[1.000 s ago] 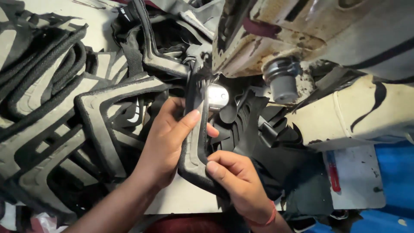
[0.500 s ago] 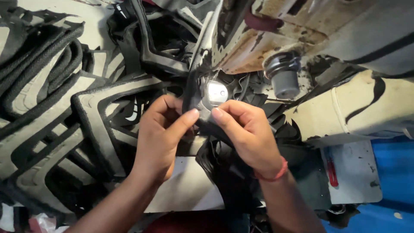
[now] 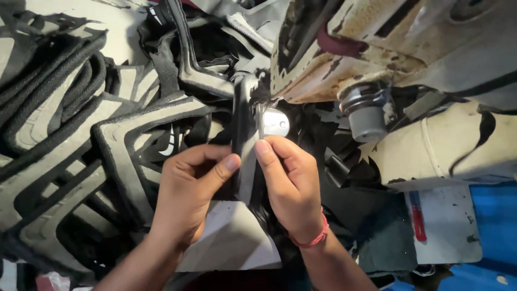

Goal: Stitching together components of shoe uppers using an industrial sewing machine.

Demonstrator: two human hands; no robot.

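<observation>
Both hands pinch one long grey-and-black fabric strip, which stands nearly upright between them at the middle of the view: the left hand has its grip closed with the thumb on the strip's left face, and the right hand presses its fingertips to the right edge. The strip's lower end is hidden behind the hands. Just above, a lit metal presser plate glares under the worn cream sewing machine, cut off at the top. Similar cut pieces pile over the tabletop at left, their edges blurred.
</observation>
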